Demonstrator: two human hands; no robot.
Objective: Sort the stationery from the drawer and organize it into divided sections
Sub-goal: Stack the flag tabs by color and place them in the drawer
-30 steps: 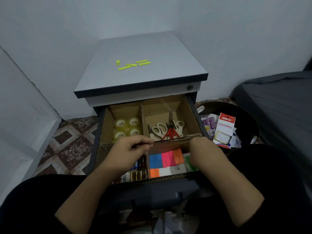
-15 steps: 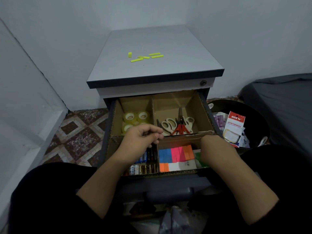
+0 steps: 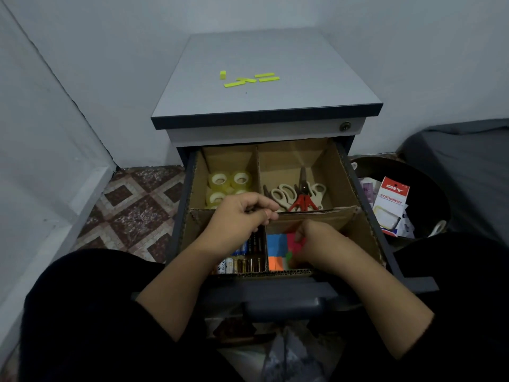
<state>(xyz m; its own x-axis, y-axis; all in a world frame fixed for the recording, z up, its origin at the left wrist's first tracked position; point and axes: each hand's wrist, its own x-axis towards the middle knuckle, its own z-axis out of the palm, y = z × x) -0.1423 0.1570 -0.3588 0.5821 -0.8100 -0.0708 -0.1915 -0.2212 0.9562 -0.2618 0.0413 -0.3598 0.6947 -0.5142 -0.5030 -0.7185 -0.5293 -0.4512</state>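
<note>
Right hand [image 3: 316, 245] pinches pink sticky notes [image 3: 292, 239] beneath it; left hand [image 3: 242, 219] grips the cardboard divider [image 3: 316, 215].

Open drawer [image 3: 366, 216] of a cabinet [image 3: 264, 111], split by cardboard dividers [image 3: 316, 212] into four sections.

Tape rolls [image 3: 230, 183] lie in the back left section, scissors [image 3: 297, 195] in the back right. Batteries [image 3: 245, 264] fill the front left, sticky notes [image 3: 276, 245] the front right. The left hand [image 3: 239, 219] rests at the cross divider; the right hand [image 3: 316, 244] sits over the notes, perhaps touching them. Paper strips [image 3: 250, 79] lie on the cabinet's top. A bin [image 3: 429, 188] holding packets [image 3: 391, 205] stands to the drawer's right.
</note>
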